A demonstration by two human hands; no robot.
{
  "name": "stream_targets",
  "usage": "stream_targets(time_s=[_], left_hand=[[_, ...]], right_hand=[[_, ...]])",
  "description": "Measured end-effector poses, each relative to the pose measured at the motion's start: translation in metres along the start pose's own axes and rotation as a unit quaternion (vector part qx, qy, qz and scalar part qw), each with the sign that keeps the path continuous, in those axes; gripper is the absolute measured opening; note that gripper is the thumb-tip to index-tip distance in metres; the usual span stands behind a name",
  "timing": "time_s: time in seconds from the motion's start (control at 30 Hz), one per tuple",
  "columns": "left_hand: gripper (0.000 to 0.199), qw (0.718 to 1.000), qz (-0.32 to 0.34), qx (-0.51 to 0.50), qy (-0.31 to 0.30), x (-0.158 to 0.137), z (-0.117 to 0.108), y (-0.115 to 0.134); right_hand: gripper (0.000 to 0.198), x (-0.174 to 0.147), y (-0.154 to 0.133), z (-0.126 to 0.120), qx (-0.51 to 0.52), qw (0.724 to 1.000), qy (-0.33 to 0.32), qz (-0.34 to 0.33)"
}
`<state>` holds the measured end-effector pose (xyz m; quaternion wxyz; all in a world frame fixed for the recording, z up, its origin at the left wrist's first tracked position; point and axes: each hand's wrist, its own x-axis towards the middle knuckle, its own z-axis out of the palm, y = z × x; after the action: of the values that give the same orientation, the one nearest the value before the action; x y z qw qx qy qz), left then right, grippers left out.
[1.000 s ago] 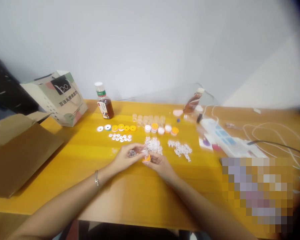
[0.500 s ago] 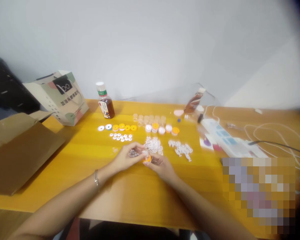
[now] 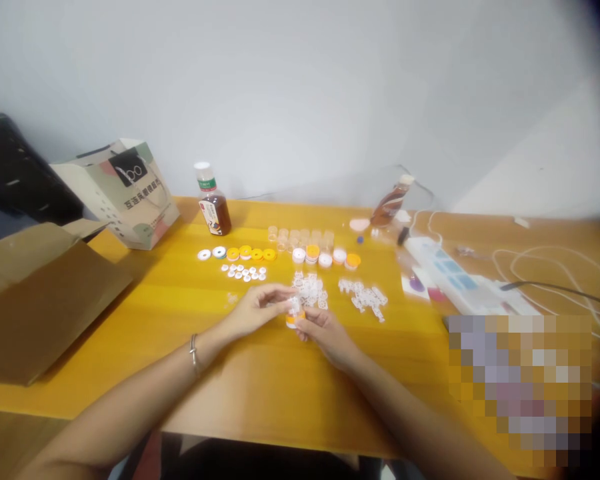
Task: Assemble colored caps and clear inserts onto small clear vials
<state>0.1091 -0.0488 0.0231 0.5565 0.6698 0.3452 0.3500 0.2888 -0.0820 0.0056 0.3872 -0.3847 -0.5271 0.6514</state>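
We see both hands brought together above the table, and between their fingertips is a small orange-and-white piece with a clear upper part. The left hand comes from its left side; the thumb and fingers are closed on the clear upper part, though the exact contact is blurred for us. The right hand is at the lower right of the piece, its thumb and fingers pinching the orange-and-white lower part. So the piece stands nearly upright, at the ends of the fingers and not inside the palms. Just behind the hands we find a pile of white pieces, and a second white pile lies to the right of it. Farther back there are small white rounds, a row of ring-shaped discs, stacks of orange and white discs and, behind these stacks, clear cups.
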Motion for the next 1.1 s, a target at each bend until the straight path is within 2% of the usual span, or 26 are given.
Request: stream_targets(time_s=[0.17, 0.33, 0.43, 0.53, 0.67, 0.73, 0.83, 0.97, 1.1], left_hand=[[0.029, 0.997, 0.001, 0.068, 0.045, -0.003, 0.007, 0.002], [0.025, 0.986, 0.003, 0.122, 0.116, -0.009, 0.02, 0.002], [0.025, 0.983, 0.004, 0.126, 0.133, -0.01, 0.022, 0.001], [0.026, 0.991, -0.003, 0.08, 0.103, -0.008, 0.017, 0.002], [0.03, 1.0, -0.005, -0.017, -0.006, -0.005, 0.006, 0.009], [0.032, 0.999, -0.001, -0.037, -0.028, -0.004, 0.004, 0.01], [0.033, 0.999, 0.004, -0.038, 0.006, -0.004, 0.004, 0.008], [0.042, 0.994, -0.015, -0.112, -0.007, -0.003, 0.005, 0.003], [0.046, 0.994, 0.006, -0.104, 0.025, -0.003, 0.006, 0.001]], right_hand=[[0.024, -0.002, -0.003, 0.005, -0.068, 0.997, 0.009, -0.028], [0.019, -0.005, -0.003, 0.009, -0.131, 0.989, 0.056, -0.042], [0.017, -0.005, -0.003, 0.009, -0.129, 0.989, 0.058, -0.045], [0.018, -0.003, -0.005, 0.007, -0.089, 0.995, 0.029, -0.037], [0.021, -0.002, -0.006, 0.006, -0.037, 0.999, 0.015, -0.007], [0.019, -0.002, -0.007, 0.006, -0.018, 1.0, 0.023, -0.004], [0.019, -0.002, -0.006, 0.007, -0.002, 1.0, 0.028, -0.002], [0.022, -0.001, -0.005, 0.007, 0.006, 0.999, 0.033, 0.0], [0.022, -0.001, -0.005, 0.007, 0.007, 0.999, 0.038, 0.004]])
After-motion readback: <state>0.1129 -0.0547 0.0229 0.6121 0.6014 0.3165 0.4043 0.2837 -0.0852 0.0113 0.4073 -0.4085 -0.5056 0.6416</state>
